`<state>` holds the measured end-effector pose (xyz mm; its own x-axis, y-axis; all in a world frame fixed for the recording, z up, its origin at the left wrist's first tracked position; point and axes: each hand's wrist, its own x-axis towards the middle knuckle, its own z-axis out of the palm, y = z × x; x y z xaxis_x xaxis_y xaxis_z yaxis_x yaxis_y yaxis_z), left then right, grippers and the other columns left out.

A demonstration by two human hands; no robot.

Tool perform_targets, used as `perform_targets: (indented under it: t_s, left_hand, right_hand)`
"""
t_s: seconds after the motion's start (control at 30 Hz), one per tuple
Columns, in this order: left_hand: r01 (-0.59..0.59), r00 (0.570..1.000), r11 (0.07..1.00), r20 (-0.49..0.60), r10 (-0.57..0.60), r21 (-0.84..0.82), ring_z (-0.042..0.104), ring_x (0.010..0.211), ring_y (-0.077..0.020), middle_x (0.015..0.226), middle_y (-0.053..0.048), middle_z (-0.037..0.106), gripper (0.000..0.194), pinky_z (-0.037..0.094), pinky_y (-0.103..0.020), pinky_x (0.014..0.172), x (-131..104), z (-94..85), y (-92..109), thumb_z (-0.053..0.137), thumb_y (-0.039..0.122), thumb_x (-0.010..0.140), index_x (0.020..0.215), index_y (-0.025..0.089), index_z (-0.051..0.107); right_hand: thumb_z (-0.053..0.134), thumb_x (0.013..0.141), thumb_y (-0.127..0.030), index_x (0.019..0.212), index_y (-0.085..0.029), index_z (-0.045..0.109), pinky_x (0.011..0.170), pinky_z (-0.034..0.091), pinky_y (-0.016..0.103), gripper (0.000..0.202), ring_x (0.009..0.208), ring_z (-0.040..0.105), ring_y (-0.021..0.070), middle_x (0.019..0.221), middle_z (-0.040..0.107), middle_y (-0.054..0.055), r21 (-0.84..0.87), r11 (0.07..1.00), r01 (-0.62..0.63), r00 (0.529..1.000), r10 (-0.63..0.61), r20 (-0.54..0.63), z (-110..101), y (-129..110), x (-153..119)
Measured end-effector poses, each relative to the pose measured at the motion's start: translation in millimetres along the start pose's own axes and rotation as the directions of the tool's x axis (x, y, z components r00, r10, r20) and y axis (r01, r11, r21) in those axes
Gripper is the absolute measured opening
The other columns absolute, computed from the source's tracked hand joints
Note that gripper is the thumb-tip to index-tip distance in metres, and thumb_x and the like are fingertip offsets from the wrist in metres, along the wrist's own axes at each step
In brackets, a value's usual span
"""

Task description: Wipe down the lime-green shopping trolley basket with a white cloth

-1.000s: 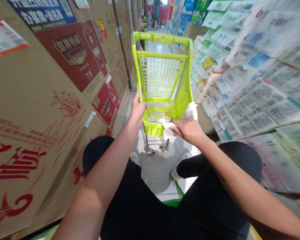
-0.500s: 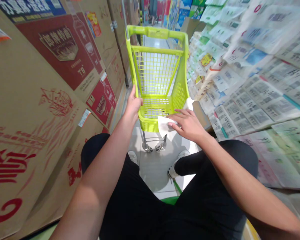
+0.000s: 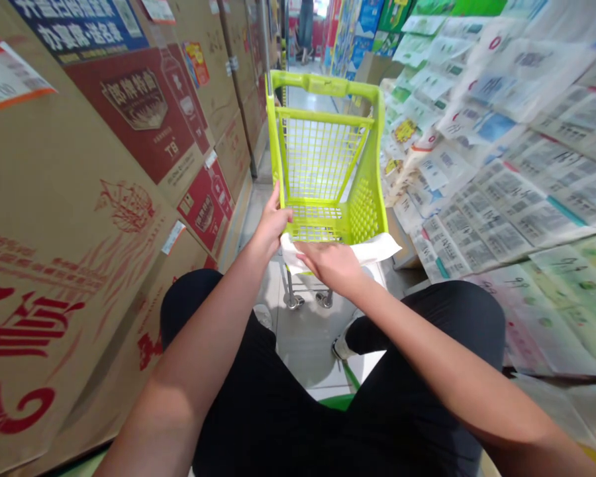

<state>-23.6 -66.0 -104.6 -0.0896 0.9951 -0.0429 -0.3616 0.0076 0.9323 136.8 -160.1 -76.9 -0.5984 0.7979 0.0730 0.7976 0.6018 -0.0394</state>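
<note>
A small lime-green shopping cart (image 3: 372, 212) stands before me, its basket holding nothing I can see. My left hand (image 3: 272, 224) is closed round the left side of its rim, with the thumb over the inside. Across the near rim lies a thin white cloth (image 3: 377, 249); whether it is fabric or a paper wipe I cannot tell. My right hand (image 3: 330, 262) presses the cloth onto the rim, fingers together and bent over it, pointing left. The fingertips come close to my left hand. The cloth's right end sticks out past the cart's corner.
Stacked cardboard cartons (image 3: 94, 265) line the left side closely. On the right, white and green plastic packs (image 3: 496, 199) are piled high. My legs flank the tiled floor (image 3: 302, 344), with something green (image 3: 338, 401) beneath me. A person (image 3: 305, 30) stands far down the aisle.
My right hand has slid left along the near rim, and the cloth now stretches across it. The cart sits slightly lower and further right in view. My left hand keeps its hold.
</note>
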Motion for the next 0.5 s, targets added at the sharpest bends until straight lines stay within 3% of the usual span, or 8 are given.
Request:
perform_targets:
  t_s: [0.13,0.3,0.4,0.5]
  left_hand:
    - [0.042,0.997,0.999,0.057,-0.044,0.031,0.075,0.102,-0.0213,0.146,-0.005,0.067,0.121,0.06,-0.027,0.074,12.7,-18.0,8.5,0.05,-0.004,0.056,0.169,0.031,0.024]
    - [-0.036,0.983,0.978,0.183,-0.002,0.207,0.068,0.12,-0.0233,0.149,-0.009,0.064,0.101,0.057,-0.032,0.094,41.4,-43.4,27.0,0.056,-0.002,0.067,0.164,0.022,0.037]
    - [-0.293,0.954,0.902,0.162,0.253,0.318,0.051,0.141,-0.0253,0.145,-0.005,0.064,0.079,0.047,-0.035,0.111,42.2,-47.9,46.3,0.065,0.01,0.082,0.158,0.018,0.044]
    - [-0.568,0.818,0.665,0.244,0.521,0.484,0.048,0.141,-0.0284,0.136,-0.007,0.065,0.055,0.045,-0.039,0.113,19.7,-44.1,61.4,0.074,0.027,0.088,0.142,0.022,0.062]
  right_hand:
    - [0.035,0.112,-0.049,0.149,-0.019,0.058,0.096,0.046,0.037,0.053,0.119,0.069,0.0264,0.131,0.074,0.013,0.055,0.994,0.099,0.994,-0.096,-0.054,-9.0,35.8,-29.7]
    - [0.039,0.109,-0.048,0.141,-0.019,0.066,0.124,0.026,0.055,0.05,0.151,0.043,0.032,0.15,0.063,0.012,-0.011,0.999,0.04,0.984,-0.042,-0.175,-25.0,85.1,-56.7]
    - [0.039,0.109,-0.046,0.145,-0.02,0.063,0.127,0.023,0.058,0.05,0.154,0.038,0.0318,0.156,0.058,0.011,-0.021,0.999,0.048,0.979,-0.051,-0.196,-23.7,96.6,-58.8]
    - [0.041,0.109,-0.045,0.143,-0.022,0.065,0.122,0.035,0.054,0.047,0.149,0.043,0.031,0.153,0.06,0.011,0.01,0.995,0.1,0.967,-0.095,-0.236,-15.3,95.0,-50.9]
